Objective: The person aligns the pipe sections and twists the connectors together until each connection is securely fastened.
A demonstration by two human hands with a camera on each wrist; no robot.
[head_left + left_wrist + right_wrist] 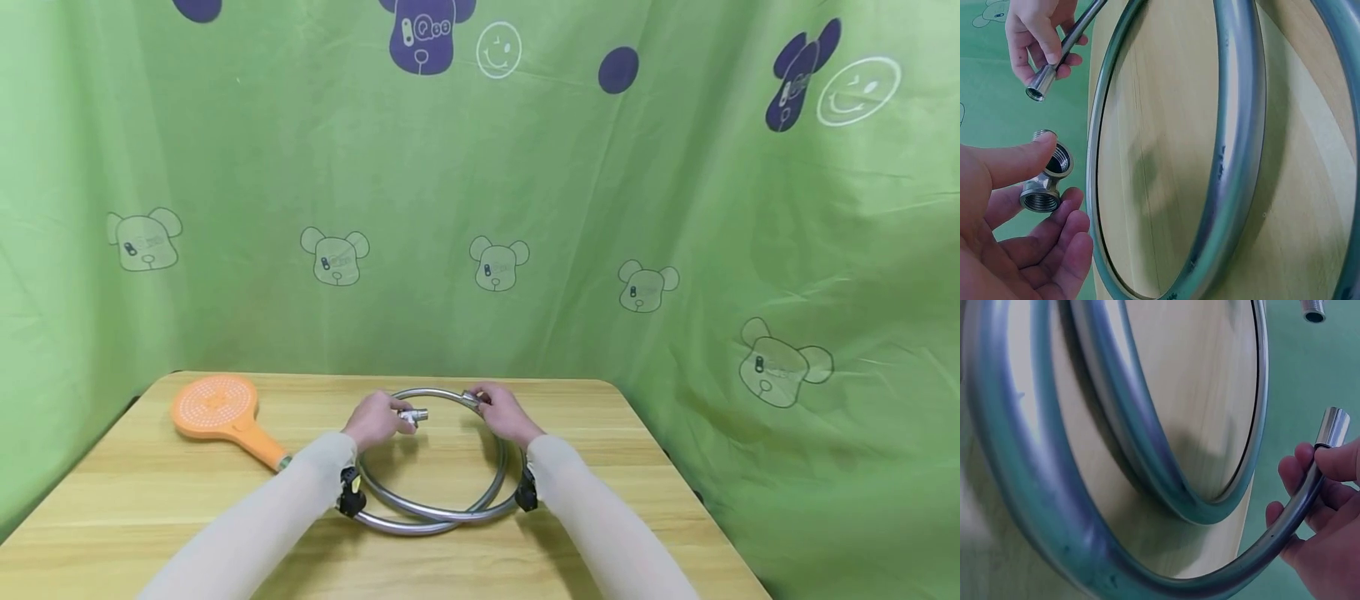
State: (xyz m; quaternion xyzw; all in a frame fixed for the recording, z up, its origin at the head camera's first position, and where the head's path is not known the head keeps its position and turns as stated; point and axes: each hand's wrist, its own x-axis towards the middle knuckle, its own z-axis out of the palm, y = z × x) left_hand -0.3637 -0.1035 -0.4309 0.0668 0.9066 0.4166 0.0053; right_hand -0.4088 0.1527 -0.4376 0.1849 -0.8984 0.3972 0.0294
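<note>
My left hand (372,419) pinches a small metal tee fitting (1048,182) between thumb and fingers. Two threaded openings of the fitting show in the left wrist view, and its narrower threaded end points toward the right hand. My right hand (508,412) grips a silver shower hose (1166,584) just behind its end, with the shiny metal connector (1333,427) sticking out past the fingers. A gap separates connector and fitting, both held above the table. The rest of the hose loops in wide coils between and below the hands.
An orange shower head (217,408) lies at the back left of the wooden table (600,508), its handle end partly behind the left sleeve. A green curtain (420,183) with bear prints hangs behind the table and along its sides.
</note>
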